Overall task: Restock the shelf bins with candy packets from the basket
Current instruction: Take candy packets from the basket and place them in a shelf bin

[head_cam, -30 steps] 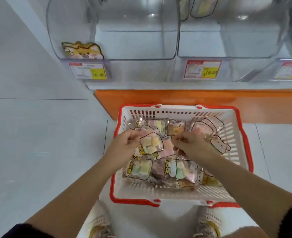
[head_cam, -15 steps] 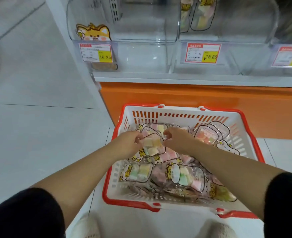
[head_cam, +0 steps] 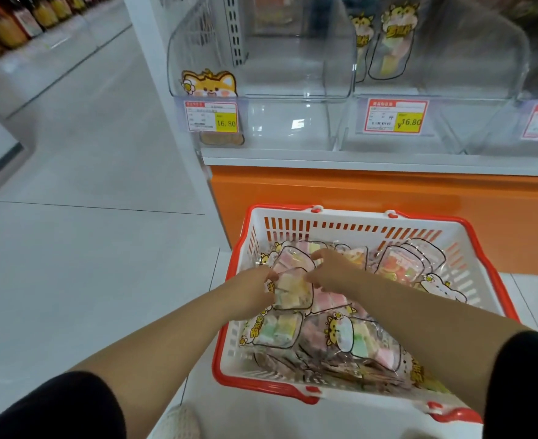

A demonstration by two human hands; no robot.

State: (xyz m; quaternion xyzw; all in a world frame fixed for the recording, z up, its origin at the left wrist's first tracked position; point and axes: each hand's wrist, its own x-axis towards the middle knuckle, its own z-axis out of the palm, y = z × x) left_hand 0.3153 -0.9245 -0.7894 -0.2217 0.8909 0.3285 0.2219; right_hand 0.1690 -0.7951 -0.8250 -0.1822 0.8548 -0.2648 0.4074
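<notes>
- two hands on one candy packet (head_cam: 293, 288): the left hand (head_cam: 255, 289) pinches its left edge and the right hand (head_cam: 331, 270) grips its right edge, fingers curled onto the film.
- it lies on top of the heap in the far-left part of the basket (head_cam: 340, 224), long axis pointing away from the person, toward the shelf (head_cam: 356, 158).
- neither hand is nearer, since they flank it evenly.
- the left bin (head_cam: 277, 64) stands above and beyond the hands, so the lift looks like up and forward.
- through its clear wall that bin shows no packets, while the middle bin (head_cam: 451, 83) has a few upright at its back.
- the basket floor is covered in packets, so there's plenty left to shelve by the look of it.
</notes>
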